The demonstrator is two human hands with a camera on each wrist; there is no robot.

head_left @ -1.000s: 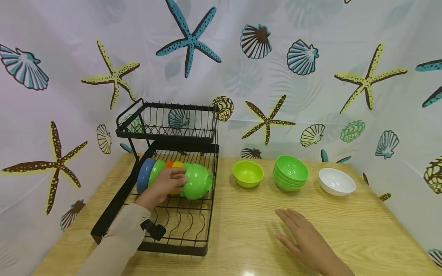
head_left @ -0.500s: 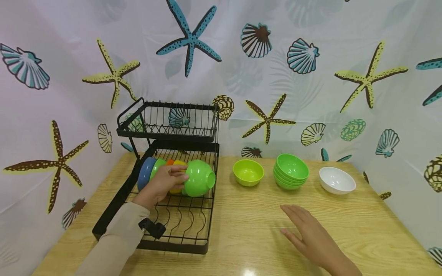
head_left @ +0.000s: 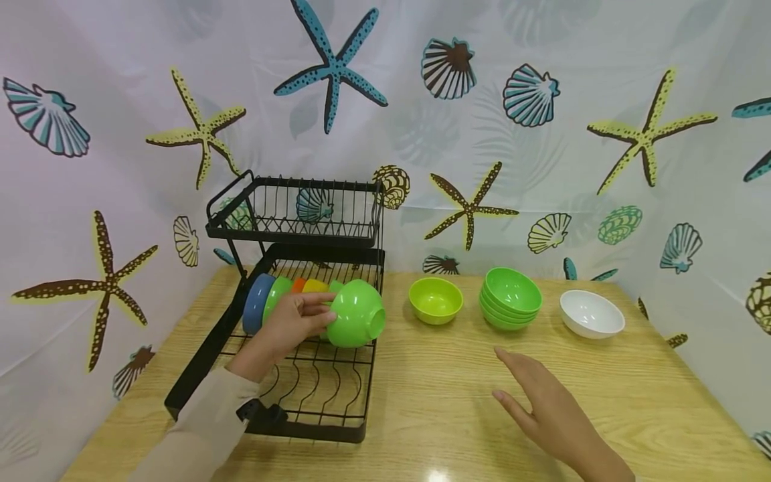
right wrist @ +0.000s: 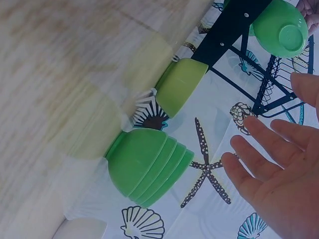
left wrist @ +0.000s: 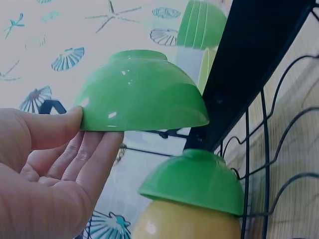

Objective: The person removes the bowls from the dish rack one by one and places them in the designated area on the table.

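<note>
My left hand (head_left: pixel 294 324) pinches a bright green bowl (head_left: pixel 357 313) at its rim, thumb on the outside and fingers under the edge. The bowl is tipped on its side in the head view, its foot facing right, over the right side of the black dish rack (head_left: pixel 313 432). Behind it in the rack, another green bowl (left wrist: pixel 197 179) stands against a yellow bowl (left wrist: pixel 184 221). Farther left in that row are an orange bowl (head_left: pixel 298 285), a green bowl (head_left: pixel 278 294) and a blue bowl (head_left: pixel 258 302). My right hand (head_left: pixel 545 405) hovers over the table, fingers extended, holding nothing.
On the table right of the rack stand a yellow-green bowl (head_left: pixel 436 302), a stack of green bowls (head_left: pixel 508 304) and a white bowl (head_left: pixel 591 314). The rack's upper tier (head_left: pixel 295 235) overhangs the back. A patterned curtain (head_left: pixel 385 134) hangs behind the wooden table (head_left: pixel 434 395).
My left hand has drawn the green bowl to the right, away from the row in the rack. My right hand has shifted slightly right, still extended.
</note>
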